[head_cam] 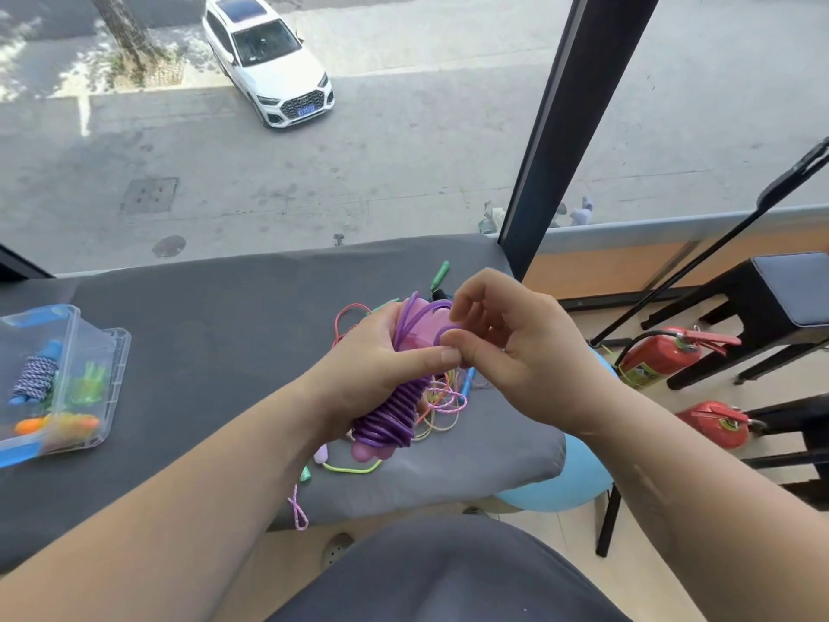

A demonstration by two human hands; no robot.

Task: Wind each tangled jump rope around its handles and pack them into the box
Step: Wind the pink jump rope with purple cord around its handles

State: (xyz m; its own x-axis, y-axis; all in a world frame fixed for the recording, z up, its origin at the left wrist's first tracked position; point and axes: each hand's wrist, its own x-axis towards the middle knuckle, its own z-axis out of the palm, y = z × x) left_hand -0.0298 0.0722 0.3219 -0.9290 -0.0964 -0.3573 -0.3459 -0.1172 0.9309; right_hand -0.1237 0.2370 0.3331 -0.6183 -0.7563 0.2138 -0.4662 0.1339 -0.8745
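Coils cover most of purple rope (389,415), held up over table (202,352). Left grip (377,365) wraps bundle, thumb clamping coils so they can't spring loose; right grip (507,347) pinches last loop at top, prob. to tuck it. Tangled ropes (442,399) lie below; box (119,352) far left.

The person wears a plain dark grey garment (448,581), forearms (188,482) bare.

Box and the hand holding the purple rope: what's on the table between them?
Just bare grey cloth lies between the box and the left hand gripping the purple rope, in the head view.
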